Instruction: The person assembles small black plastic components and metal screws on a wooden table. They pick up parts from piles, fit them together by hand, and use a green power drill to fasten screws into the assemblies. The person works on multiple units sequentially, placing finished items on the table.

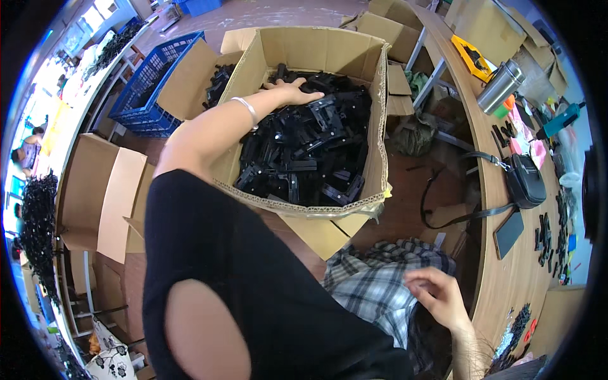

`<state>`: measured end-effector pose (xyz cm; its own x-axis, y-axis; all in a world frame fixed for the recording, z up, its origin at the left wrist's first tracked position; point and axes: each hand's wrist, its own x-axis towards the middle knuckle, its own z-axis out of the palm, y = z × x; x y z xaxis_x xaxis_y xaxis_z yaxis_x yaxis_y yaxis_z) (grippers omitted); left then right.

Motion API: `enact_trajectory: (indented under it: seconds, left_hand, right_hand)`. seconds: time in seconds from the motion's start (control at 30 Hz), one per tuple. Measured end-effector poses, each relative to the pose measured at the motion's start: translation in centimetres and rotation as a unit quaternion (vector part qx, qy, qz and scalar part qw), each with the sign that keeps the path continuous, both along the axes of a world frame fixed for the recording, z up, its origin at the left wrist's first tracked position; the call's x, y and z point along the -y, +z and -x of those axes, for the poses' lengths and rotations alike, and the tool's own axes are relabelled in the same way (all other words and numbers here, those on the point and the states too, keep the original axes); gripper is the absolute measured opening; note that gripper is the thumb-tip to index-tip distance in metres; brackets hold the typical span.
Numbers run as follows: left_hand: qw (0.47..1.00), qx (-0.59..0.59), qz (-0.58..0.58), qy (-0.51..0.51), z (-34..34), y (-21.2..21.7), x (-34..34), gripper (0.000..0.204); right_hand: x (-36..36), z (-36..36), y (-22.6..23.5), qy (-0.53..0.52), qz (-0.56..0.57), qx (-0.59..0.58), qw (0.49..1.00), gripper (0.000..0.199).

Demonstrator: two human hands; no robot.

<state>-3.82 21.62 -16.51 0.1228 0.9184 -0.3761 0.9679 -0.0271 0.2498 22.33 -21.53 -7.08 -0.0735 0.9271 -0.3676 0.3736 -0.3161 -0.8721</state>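
A large cardboard box (pixel 379 120) holds a heap of black plastic parts (pixel 297 145), many L-shaped like toy pistols. My left hand (pixel 294 93) reaches over its left side and rests on the far part of the heap, thumb stretched out and fingers apart. A silver bangle (pixel 246 113) circles that wrist. My right hand (pixel 440 297) hangs at the lower right, beside a plaid cloth (pixel 373 285) over my lap. Its fingers are loosely bent, with a gap to the thumb and nothing visible in them.
On the left stand a blue crate (pixel 142 101) and open cartons (pixel 120 202). A wooden bench (pixel 484 253) along the right carries a steel flask (pixel 500 87), a black bag (pixel 525 180), a phone (pixel 508 234) and a teal power tool (pixel 560 120).
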Motion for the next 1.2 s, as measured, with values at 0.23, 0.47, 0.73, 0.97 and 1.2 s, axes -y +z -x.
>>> enact_trajectory:
  seconds: [0.23,0.47,0.73,0.97,1.2]
  left_hand:
    - [0.992,0.032,0.099,-0.075,-3.4,2.4,13.5,0.091]
    - [0.858,0.041,0.333,-0.388,-2.3,4.0,16.8,0.069]
    - [0.837,-0.039,-0.214,-0.502,-13.6,20.0,24.8,0.020]
    - [0.655,0.241,-0.116,-0.707,-30.9,16.8,29.7,0.022]
    - [0.517,0.323,-0.270,-0.746,-57.5,9.1,36.5,0.036]
  right_hand:
    - [0.2,0.3,0.9,0.019,-0.052,0.036,0.998,0.023]
    - [0.5,1.1,6.1,0.116,-0.156,0.008,0.981,0.026]
    - [2.4,4.6,12.7,0.027,-0.230,-0.198,0.952,0.031]
    - [9.8,1.4,13.2,-0.222,-0.354,-0.045,0.907,0.031]
    - [18.9,-1.3,13.0,-0.405,-0.348,-0.084,0.841,0.028]
